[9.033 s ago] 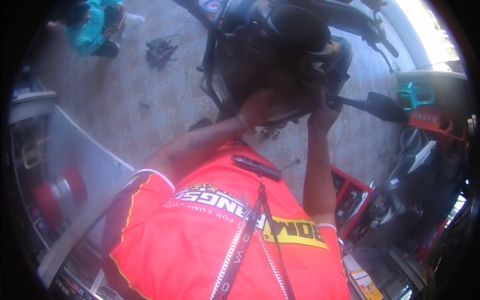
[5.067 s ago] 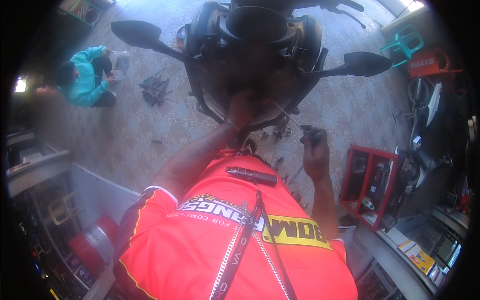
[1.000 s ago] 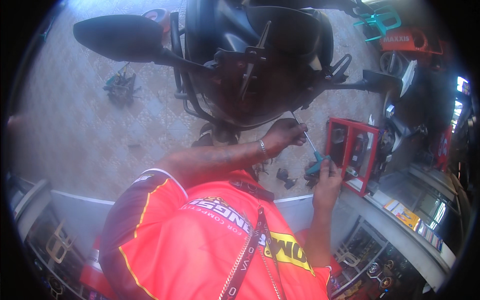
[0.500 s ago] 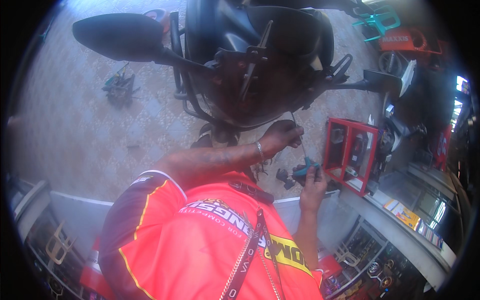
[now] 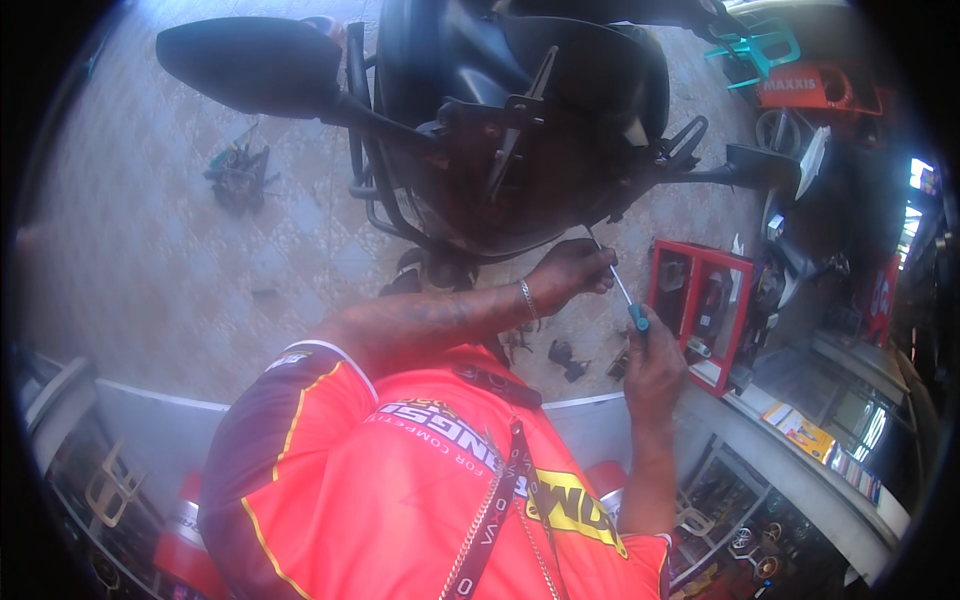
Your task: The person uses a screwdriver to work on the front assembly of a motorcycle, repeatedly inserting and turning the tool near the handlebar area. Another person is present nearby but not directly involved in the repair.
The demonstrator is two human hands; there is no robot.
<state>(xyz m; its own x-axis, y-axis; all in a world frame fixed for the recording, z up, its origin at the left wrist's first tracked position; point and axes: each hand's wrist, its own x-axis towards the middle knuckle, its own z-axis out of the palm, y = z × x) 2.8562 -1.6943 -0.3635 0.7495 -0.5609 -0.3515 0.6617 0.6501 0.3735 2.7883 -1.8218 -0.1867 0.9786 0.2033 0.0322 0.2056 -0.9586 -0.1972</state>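
Note:
A dark motorcycle front (image 5: 590, 120) fills the top of the view, its underside just above my hands. I hold a T-handle wrench (image 5: 622, 283) with a teal grip and a long thin metal shaft, slanting up and left. My left hand (image 5: 572, 272) is closed, its fingers pinching the shaft near the upper end. My right hand (image 5: 655, 362) is wrapped round the teal grip. The tip reaches the lower edge of the dark bodywork; whether it sits in a fastener I cannot tell.
A red-framed case (image 5: 748, 300) with items inside stands right of my hands. Dark parts (image 5: 568, 360) lie on the tiled floor below them, and a pile of metal parts (image 5: 240, 178) lies at far left. A mirror (image 5: 250, 68) juts out left. A glass counter (image 5: 800, 460) runs along the right.
My right hand has shifted up and right, tilting the wrench so its grip points further right. My left hand stays on the shaft, moved slightly right.

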